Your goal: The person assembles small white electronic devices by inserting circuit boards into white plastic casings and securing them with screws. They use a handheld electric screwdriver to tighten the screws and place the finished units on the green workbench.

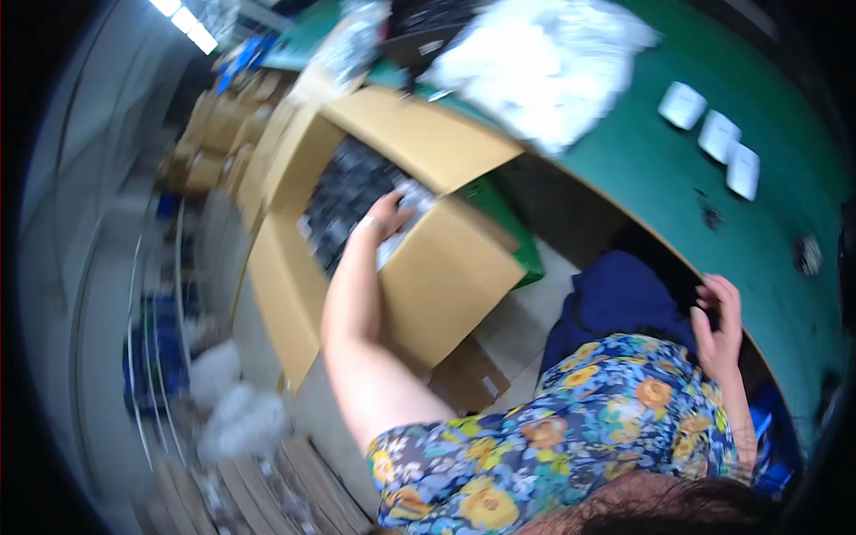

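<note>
My left hand (386, 217) reaches into an open cardboard box (450, 276). Its fingers look apart, over dark items in clear plastic wrapping (352, 192) that fill much of the box; no held thing shows, though blur hides some detail. By the near edge of the green table (615, 174), my right hand (720, 325) is raised, thumb and fingers apart and slightly bent, with nothing in it. Three white rounded flat pieces (719, 136) lie in a row on the tabletop, beyond that hand. Small dark items (711, 216) lie nearer to it.
A large heap of white plastic-wrapped items (544, 62) covers the table's far part, beside a dark bin (423, 45). Below the table edge is a green crate (526, 254). Stacked cartons (209, 134) stand at far left, flattened cardboard (259, 495) and clear bags (241, 423) at lower left.
</note>
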Available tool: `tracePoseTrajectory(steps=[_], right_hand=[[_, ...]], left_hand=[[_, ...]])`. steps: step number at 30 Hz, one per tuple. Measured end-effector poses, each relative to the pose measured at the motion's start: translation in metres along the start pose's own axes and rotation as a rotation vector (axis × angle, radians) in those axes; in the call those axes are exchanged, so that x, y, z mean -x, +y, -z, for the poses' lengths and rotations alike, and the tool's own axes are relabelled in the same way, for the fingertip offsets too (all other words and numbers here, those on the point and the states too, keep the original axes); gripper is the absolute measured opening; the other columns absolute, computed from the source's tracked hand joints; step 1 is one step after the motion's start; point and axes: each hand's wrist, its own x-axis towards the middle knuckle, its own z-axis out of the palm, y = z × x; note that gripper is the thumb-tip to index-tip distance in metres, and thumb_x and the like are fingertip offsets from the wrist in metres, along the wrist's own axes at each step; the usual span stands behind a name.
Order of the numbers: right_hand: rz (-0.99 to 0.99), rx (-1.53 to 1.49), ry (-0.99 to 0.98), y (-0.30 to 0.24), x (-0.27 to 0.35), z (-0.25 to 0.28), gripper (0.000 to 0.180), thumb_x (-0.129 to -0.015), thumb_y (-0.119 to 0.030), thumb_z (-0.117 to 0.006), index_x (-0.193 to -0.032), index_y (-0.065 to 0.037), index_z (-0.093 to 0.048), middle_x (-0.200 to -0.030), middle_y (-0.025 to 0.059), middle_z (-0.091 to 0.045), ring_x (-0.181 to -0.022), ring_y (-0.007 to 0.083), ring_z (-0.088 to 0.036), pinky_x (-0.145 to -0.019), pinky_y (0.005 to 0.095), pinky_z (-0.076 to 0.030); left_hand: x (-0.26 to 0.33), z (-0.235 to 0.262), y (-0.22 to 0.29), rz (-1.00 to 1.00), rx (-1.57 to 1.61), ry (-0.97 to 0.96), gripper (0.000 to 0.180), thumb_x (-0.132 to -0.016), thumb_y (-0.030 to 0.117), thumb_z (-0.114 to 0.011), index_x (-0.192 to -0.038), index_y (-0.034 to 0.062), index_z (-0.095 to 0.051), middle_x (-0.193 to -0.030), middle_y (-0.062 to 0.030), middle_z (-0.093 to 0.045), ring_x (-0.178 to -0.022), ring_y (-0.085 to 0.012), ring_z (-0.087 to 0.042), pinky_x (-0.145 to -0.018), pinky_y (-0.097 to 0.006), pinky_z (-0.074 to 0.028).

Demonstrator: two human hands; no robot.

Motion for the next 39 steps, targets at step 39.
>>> tracePoseTrajectory(steps=[39], right_hand=[[-0.559,0.832,1.263,0.103,0.132,0.273,0.032,-0.076,-0.025,-0.066,-0.101,-0.004,-0.063,-0.088,0.0064,-0.058,-0.069,0.0170,-0.055,-0.063,0.0270,-0.044]], left_hand=[[0.175,-0.210,0.478,-1.331,0.328,-0.284,0.009,-0.072,-0.003,-0.061,-0.081,-0.0012,-0.063,-0.082,-0.0128,-0.061,-0.072,-0.0188,-0.059,-0.064,-0.027,-0.048]])
